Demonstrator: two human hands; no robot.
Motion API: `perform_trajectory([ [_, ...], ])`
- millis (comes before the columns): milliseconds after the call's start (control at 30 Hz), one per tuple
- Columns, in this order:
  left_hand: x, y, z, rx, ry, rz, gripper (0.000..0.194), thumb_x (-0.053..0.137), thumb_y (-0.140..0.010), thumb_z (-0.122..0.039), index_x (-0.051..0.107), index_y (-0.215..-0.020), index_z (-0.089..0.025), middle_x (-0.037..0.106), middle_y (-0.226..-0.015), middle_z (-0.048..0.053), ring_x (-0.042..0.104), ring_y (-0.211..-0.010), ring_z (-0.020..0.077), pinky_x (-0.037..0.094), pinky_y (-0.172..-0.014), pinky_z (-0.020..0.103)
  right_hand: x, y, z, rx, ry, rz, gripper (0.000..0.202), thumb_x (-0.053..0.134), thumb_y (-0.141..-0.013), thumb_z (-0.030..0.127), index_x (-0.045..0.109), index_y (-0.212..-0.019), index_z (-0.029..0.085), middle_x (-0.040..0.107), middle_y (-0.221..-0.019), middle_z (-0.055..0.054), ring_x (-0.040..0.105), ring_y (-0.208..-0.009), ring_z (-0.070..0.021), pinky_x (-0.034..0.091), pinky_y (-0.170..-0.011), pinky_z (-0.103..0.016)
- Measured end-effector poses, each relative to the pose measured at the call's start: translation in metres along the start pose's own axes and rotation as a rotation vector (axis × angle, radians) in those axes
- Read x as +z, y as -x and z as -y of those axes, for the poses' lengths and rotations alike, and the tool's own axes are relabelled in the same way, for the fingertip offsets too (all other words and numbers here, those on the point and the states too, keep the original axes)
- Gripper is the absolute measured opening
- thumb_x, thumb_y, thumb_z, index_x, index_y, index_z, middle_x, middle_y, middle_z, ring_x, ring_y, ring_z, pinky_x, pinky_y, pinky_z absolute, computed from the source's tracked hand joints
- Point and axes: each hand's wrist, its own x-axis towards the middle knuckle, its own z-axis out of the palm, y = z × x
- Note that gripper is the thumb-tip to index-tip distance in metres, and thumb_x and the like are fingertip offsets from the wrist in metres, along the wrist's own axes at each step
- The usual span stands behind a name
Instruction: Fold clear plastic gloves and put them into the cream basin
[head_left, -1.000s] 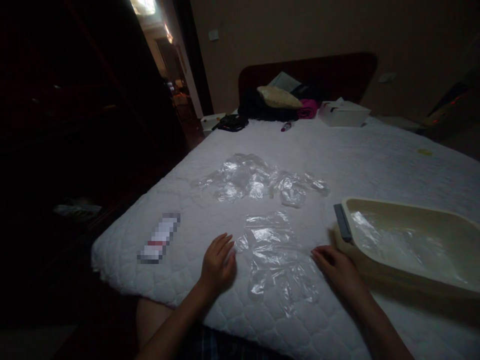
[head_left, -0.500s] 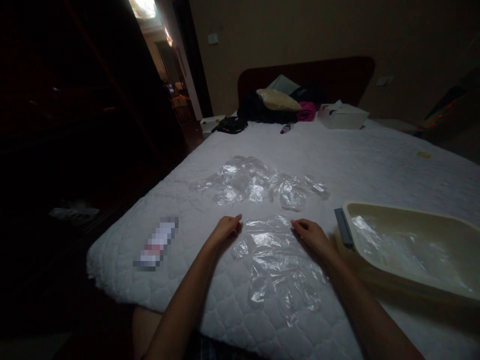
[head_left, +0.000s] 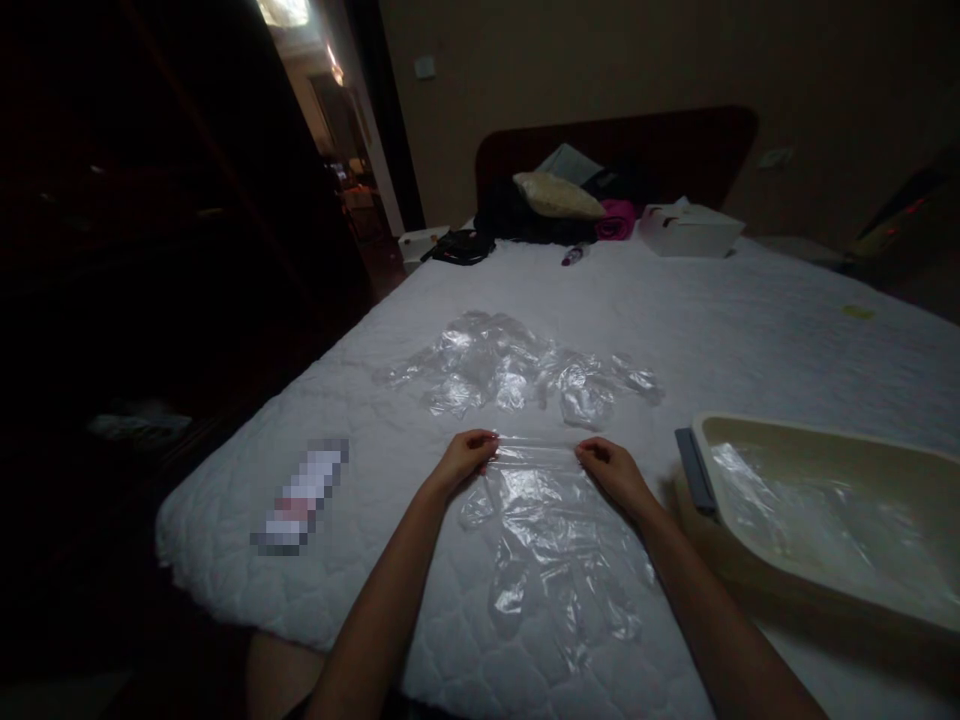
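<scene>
A clear disposable plastic glove lies on the white quilted bed, its cuff toward the far side and its fingers pointing toward me. My left hand pinches the left corner of the cuff. At the cuff's right corner, my right hand also has thumb and fingers closed on the film. The cuff edge runs straight between both hands. Just beyond lies a crumpled heap of clear plastic gloves.
To the right stands a beige plastic bin with a grey handle and clear plastic inside. A blurred-out item lies to the left. Farther back are a white box, a pillow and a small bottle.
My left hand has moved right onto the cuff's corner and closed on it. My right hand has shifted slightly left, and the cuff edge is now pulled straight.
</scene>
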Motion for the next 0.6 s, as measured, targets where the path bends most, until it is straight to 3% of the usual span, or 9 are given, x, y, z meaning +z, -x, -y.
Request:
perform_trajectory([
  [267, 0.009, -0.002, -0.008, -0.049, -0.109, -0.066, 0.033, 0.065, -0.064, -0.042, 0.058, -0.077, -0.013, 0.056, -0.059, -0.001, 0.042, -0.037, 0.0041, 0.028, -0.033, 0.016, 0.001, 0.002, 0.001, 0.089, -0.030, -0.046, 0.029, 0.059, -0.065, 0.042, 0.059, -0.078, 0.015, 0.054, -0.057, 0.001, 0.047, -0.047, -0.0107, 0.035, -0.044, -0.022],
  [467, 0.006, 0.006, -0.016, -0.066, -0.010, -0.065, 0.040, 0.060, -0.066, -0.053, 0.056, -0.075, -0.014, 0.057, -0.063, 0.001, 0.049, -0.039, 0.0061, 0.027, -0.033, 0.017, -0.001, 0.007, 0.009, 0.118, -0.107, -0.055, 0.035, 0.061, -0.063, 0.046, 0.056, -0.079, 0.015, 0.051, -0.055, 0.003, 0.043, -0.042, -0.0087, 0.033, -0.039, -0.021],
  [600, -0.003, 0.016, -0.012, -0.001, 0.089, -0.165, 0.036, 0.066, -0.062, -0.046, 0.055, -0.073, -0.014, 0.057, -0.062, 0.000, 0.056, -0.050, 0.0098, 0.038, -0.041, 0.018, -0.001, 0.008, 0.010, 0.121, -0.133, -0.071, 0.038, 0.061, -0.063, 0.049, 0.056, -0.079, 0.015, 0.052, -0.056, 0.002, 0.044, -0.044, -0.0094, 0.035, -0.040, -0.021],
])
